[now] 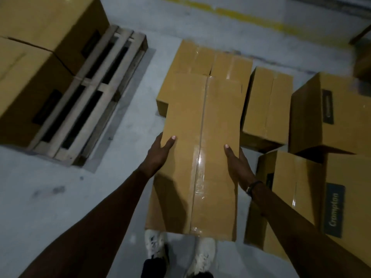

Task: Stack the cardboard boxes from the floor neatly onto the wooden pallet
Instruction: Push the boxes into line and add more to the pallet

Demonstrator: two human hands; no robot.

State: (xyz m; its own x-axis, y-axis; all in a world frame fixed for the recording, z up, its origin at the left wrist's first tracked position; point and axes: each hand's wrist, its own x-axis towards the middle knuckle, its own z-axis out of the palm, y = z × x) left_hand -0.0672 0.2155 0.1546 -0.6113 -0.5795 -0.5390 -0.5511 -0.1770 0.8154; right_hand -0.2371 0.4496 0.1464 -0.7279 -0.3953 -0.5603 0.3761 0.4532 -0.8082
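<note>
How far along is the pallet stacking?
Early. Done: two boxes already sit on the wooden pallet, with bare slats showing beside them. In hand: the left hand and right hand clamp the sides of a long taped box, held above the shoes. Left: at least five boxes on the floor ahead and to the right.

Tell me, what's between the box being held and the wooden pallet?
Only bare grey floor separates the held box from the pallet, seen in the head view.
</note>
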